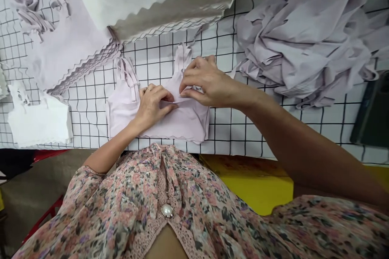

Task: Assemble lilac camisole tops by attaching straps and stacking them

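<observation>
A pale lilac bra top (185,123) lies flat on the checked table cover (231,129), straps pointing away from me. My left hand (153,103), a ring on one finger, rests on its middle with the fingers curled and pinching a fold of the fabric. My right hand (205,83) is just to the right, its fingertips pressed together on the same upper edge of the garment. Both hands touch each other's working spot near the neckline.
A stack of white scalloped-edge pieces (158,0) lies at the far side, a stack of lilac tops (67,48) at the left, a small white pile (39,123) at the near left. A heap of crumpled lilac garments (306,36) fills the right. A dark object (372,117) sits at the right edge.
</observation>
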Motion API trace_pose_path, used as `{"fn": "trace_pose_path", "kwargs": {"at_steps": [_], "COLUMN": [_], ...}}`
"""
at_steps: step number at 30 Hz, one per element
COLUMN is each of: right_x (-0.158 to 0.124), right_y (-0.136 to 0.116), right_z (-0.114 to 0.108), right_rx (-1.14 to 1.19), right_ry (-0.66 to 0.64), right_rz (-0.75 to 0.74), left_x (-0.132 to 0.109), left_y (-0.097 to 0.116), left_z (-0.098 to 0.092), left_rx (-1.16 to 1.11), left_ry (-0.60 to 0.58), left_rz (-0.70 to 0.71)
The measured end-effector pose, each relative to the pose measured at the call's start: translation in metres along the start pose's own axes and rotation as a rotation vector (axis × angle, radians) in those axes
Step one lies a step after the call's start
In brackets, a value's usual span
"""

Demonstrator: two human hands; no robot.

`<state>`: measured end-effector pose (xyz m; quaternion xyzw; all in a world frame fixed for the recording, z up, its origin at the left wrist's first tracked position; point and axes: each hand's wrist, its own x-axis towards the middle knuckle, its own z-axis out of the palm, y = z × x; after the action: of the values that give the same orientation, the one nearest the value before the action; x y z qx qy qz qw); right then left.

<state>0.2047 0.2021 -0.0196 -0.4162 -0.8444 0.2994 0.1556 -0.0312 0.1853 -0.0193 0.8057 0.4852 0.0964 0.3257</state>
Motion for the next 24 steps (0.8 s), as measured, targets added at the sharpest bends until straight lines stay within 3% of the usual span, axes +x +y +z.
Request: {"fn": "trace_pose_path", "kwargs": {"at_steps": [8, 24], "right_x": [0.006, 0.012], "right_y": [0.006, 0.004], "right_z": [0.006, -0.005], "right_rx": [0.019, 0.048], "right_ry": [-0.116, -0.198], "right_rz": [-0.154, -0.201], "left_x": [0.000, 0.001], "left_y": [-0.003, -0.007], "left_z": [0.001, 0.002], "left_rx": [-0.027, -0.035], "left_ry": [-0.005, -0.010], "left_rz": [0.020, 0.039]}}
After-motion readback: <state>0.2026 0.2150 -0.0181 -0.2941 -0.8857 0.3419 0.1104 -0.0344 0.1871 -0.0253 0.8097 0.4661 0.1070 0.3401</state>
